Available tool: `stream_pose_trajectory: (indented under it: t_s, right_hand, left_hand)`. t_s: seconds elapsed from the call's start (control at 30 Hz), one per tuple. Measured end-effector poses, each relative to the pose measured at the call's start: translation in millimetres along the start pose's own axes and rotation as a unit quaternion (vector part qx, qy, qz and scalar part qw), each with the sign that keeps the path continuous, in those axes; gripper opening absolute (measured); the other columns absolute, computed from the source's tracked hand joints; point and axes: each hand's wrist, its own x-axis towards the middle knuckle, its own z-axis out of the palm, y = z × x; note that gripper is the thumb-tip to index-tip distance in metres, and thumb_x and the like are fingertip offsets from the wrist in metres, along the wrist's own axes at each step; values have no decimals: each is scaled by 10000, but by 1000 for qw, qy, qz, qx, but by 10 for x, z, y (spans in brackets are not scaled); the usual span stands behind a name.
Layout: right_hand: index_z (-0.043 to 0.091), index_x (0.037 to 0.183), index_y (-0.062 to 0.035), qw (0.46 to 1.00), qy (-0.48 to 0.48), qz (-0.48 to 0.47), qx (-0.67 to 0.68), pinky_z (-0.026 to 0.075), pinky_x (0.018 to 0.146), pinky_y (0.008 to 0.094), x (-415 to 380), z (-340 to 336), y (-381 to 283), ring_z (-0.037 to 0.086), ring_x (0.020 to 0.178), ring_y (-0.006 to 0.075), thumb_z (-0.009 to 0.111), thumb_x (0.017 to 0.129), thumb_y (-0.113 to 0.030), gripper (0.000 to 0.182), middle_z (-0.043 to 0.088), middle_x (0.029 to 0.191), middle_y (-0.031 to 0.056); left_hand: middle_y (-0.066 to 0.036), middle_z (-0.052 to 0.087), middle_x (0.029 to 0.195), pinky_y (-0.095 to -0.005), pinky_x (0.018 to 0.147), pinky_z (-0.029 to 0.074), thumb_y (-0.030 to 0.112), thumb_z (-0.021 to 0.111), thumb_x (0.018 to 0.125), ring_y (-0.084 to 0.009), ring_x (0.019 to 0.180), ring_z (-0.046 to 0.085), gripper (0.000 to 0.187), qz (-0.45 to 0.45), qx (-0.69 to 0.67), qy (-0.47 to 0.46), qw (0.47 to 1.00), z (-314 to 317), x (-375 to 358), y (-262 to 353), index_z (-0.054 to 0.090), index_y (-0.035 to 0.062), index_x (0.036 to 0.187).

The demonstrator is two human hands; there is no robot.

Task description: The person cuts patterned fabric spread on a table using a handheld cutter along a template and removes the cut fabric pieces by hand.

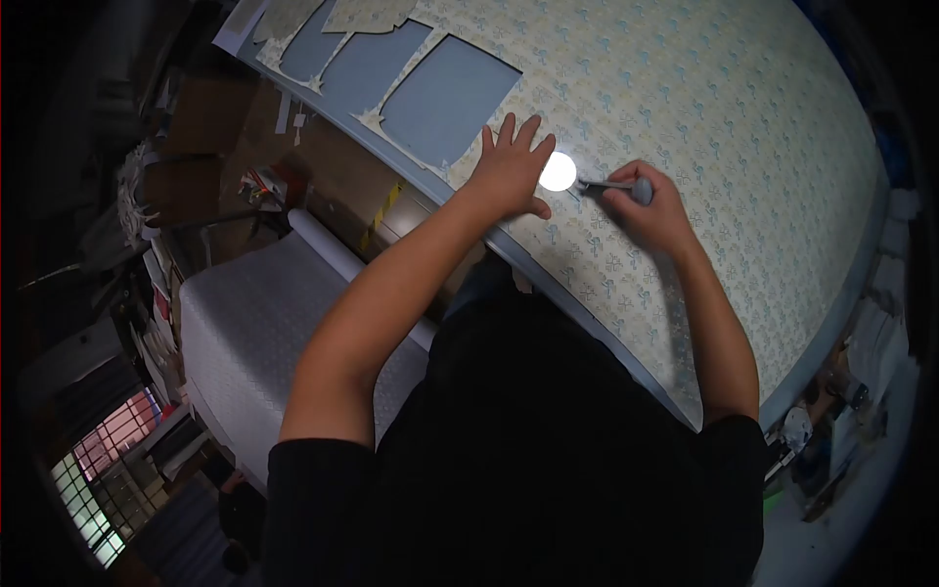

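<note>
Patterned cream fabric (626, 93) with small blue and grey motifs covers a large table. My left hand (510, 174) lies on it with the fingers spread, close to a cut-out opening where the blue-grey tabletop (445, 98) shows. My right hand (653, 207) is closed round a grey-handled tool (641, 190), whose narrow metal end points left and down to the fabric. Between the hands is a bright white round spot (558, 172), too bright to tell what it is. A faint outline on the fabric runs near the tool's tip.
More cut-out openings and loose fabric pieces (369, 15) are at the table's upper left. A large roll of pale grey material (264, 303) stands left of my body. Cluttered items lie beyond the table's right edge, and a barred window (117, 435) is at the lower left.
</note>
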Motion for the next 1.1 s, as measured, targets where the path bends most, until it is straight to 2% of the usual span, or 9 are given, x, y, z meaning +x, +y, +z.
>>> stream_pose_trajectory:
  t_s: [0.03, 0.1, 0.13, 0.23, 0.53, 0.83, 0.93, 1.03, 1.1]
  right_hand:
    - [672, 1050, -55, 994, -43, -77, -70, 539, 754, 306, -129, 97, 95, 686, 821, 129, 755, 920, -105, 162, 735, 923, 21]
    - [669, 1077, -53, 969, -129, -159, -136, 554, 749, 338, -327, 324, 141, 714, 813, 205, 748, 903, -98, 196, 729, 904, 61]
    - [669, 1077, -53, 968, -137, -159, -140, 554, 749, 338, -377, 432, 213, 714, 813, 205, 748, 903, -98, 196, 729, 904, 61]
    - [689, 1106, -74, 901, -138, -296, -286, 581, 760, 408, -453, 634, 286, 710, 861, 319, 737, 802, -27, 312, 715, 955, 108]
    - [683, 1076, -55, 860, -94, -363, -346, 619, 770, 387, -435, 772, 277, 733, 986, 322, 691, 801, 37, 291, 743, 1164, 114]
    - [646, 975, -54, 832, -109, -349, -417, 629, 784, 388, -446, 787, 94, 742, 1012, 312, 647, 879, -31, 98, 743, 1210, 102]
    - [650, 982, -55, 827, -124, -331, -438, 626, 785, 388, -446, 786, 27, 738, 1028, 311, 635, 899, -73, 86, 739, 1218, 100]
    - [667, 1081, -103, 816, -124, -351, -443, 611, 744, 386, -430, 789, 41, 731, 969, 300, 618, 898, -83, 191, 735, 1160, 89]
    - [667, 1084, -100, 815, -128, -345, -447, 609, 748, 385, -427, 810, 4, 727, 980, 300, 618, 896, -82, 195, 733, 1153, 95]
  left_hand:
    - [-175, 229, 1680, -753, 1162, 244, 517, 934, 625, -494, 1551, 139, 1168, -8, 10, -5, 1000, 23, 1, -7, 368, 156, 1580]
    - [-172, 207, 1691, -770, 1154, 229, 490, 940, 635, -503, 1550, 134, 1161, -17, -1, -3, 1000, 31, -15, -3, 363, 151, 1583]
    - [-169, 184, 1701, -786, 1146, 214, 463, 947, 645, -513, 1549, 129, 1155, -18, -6, -8, 1000, 32, -31, 14, 358, 147, 1586]
    - [-126, 137, 1725, -789, 1141, 229, 436, 954, 646, -506, 1555, 112, 1205, -38, 7, -24, 999, 24, -42, 56, 295, 178, 1621]
    - [-3, -11, 1750, -739, 1120, 377, 158, 996, 572, -438, 1583, 46, 1383, -61, 10, -129, 990, -156, -7, 52, 152, 300, 1658]
    - [-35, 36, 1747, -753, 1073, 422, 155, 1002, 546, -450, 1577, 71, 1372, -32, 21, -93, 995, -78, -15, -8, 193, 261, 1649]
    - [-64, 68, 1740, -789, 1025, 427, 68, 987, 535, -480, 1566, 77, 1328, -17, -8, -66, 998, -55, -30, -28, 258, 230, 1633]
    - [-63, 71, 1740, -764, 1042, 441, 157, 1003, 535, -467, 1569, 100, 1357, -18, 23, -74, 997, -59, -25, -26, 220, 236, 1641]
    - [-75, 87, 1736, -771, 1018, 452, 125, 1000, 529, -485, 1559, 104, 1342, -12, 13, -65, 998, -52, -33, -36, 245, 224, 1634]
